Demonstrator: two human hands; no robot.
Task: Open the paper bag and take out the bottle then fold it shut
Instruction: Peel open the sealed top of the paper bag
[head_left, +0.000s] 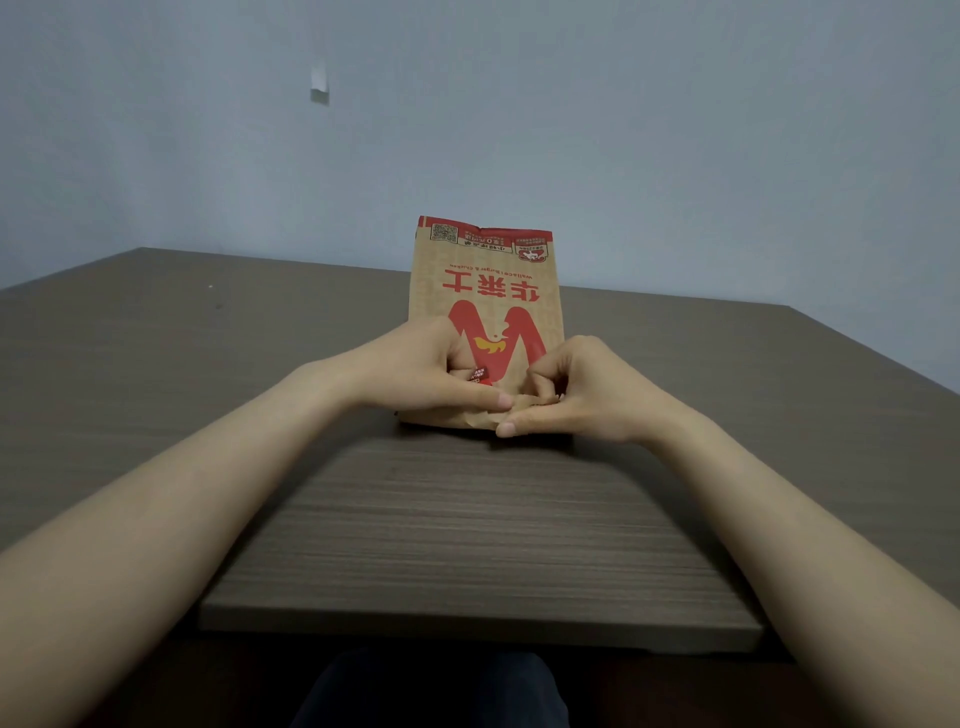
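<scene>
A brown paper bag (485, 291) with red print lies flat on the wooden table (483, 530), its mouth end toward me and its print upside down. My left hand (431, 371) presses on the bag's near left part, fingers curled on the paper and thumb stretched along the folded edge. My right hand (566, 395) pinches the folded near edge at the right. A small red and dark bit (480, 375) shows by my left fingers. No bottle is visible; the bag's inside is hidden.
The table's near edge (478, 629) runs just above my lap. A pale blue wall stands behind the table, with a small white fitting (319, 85) on it. Bare tabletop lies to the left and right of the bag.
</scene>
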